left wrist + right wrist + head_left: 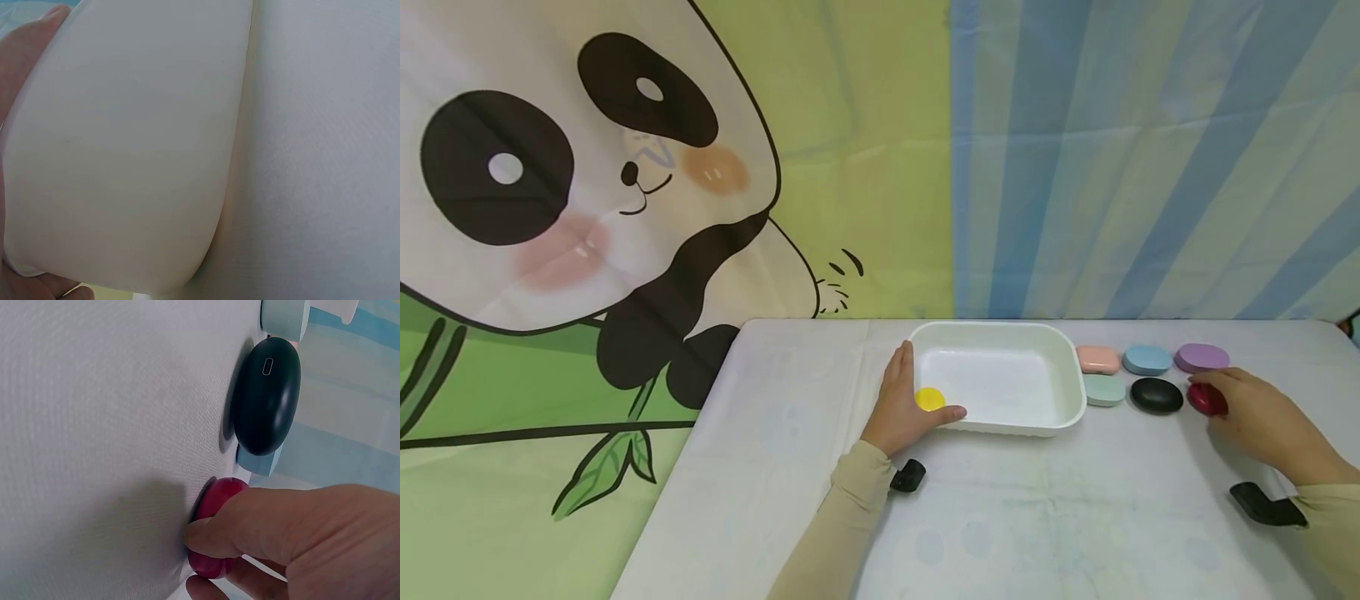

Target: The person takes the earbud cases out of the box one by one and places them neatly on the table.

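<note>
At its front left corner, my left hand (pixel 904 408) holds the white tray (pixel 1070 375), thumb at the front rim and fingers along the left side. The tray's pale outer wall (pixel 125 137) fills much of the left wrist view. A yellow rounded thing (pixel 930 399) lies inside that corner, partly hidden by the hand. My right hand (pixel 1262 421) pinches a glossy red earbud case (pixel 219 494) between thumb and fingers, at the tabletop. Beside it lies a black earbud case (pixel 1157 396), whose charging port (pixel 267 367) faces the right wrist camera.
Right of the tray, small rounded cases stand in two rows: pink (pixel 1098 360), blue (pixel 1147 360) and purple (pixel 1202 357) behind, with mint (pixel 1103 390) in front beside the black one. A white cloth (pixel 1000 517) covers the table. A printed panda curtain (pixel 865 167) hangs behind.
</note>
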Tool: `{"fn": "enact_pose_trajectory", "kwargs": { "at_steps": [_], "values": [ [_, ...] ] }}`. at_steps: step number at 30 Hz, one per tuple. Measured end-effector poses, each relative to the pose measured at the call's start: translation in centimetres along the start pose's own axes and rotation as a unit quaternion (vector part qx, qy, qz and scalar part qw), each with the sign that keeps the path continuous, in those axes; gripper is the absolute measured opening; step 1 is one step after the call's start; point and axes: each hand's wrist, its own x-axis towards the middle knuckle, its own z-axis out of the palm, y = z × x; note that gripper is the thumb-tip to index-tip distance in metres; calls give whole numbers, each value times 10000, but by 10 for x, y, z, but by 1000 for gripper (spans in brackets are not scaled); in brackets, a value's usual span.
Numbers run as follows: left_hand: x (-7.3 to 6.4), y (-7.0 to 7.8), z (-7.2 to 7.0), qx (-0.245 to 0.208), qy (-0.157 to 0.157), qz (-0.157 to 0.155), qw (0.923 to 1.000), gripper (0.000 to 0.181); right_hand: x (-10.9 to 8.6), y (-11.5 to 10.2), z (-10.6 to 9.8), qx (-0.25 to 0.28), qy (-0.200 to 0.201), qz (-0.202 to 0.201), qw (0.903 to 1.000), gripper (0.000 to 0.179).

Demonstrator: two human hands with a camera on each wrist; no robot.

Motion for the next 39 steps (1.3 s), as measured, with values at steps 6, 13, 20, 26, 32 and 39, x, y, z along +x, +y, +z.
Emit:
{"fn": "enact_pose_trajectory", "kwargs": {
  "at_steps": [6,13,20,26,32,39],
  "values": [
    [-1,1,-1,19,-6,-25,10000,134,-1,1,0,-39,192,-225,9996,60],
    [-1,2,-2,28,9,-27,10000,134,-1,-5,-3,-76,281,-207,9994,61],
    [-1,2,-2,16,14,3,10000,134,2,-30,-10,-71,834,-588,9948,56],
    [-1,2,-1,18,-1,-10,10000,134,4,-51,-16,49,1191,-1035,9875,54],
    [0,1,-1,13,-19,-41,10000,136,5,-73,-22,293,1188,-1142,9859,56],
    [0,1,-2,-52,-40,-62,10000,137,14,-104,-27,450,1173,-1260,9840,52]
  ]
}}
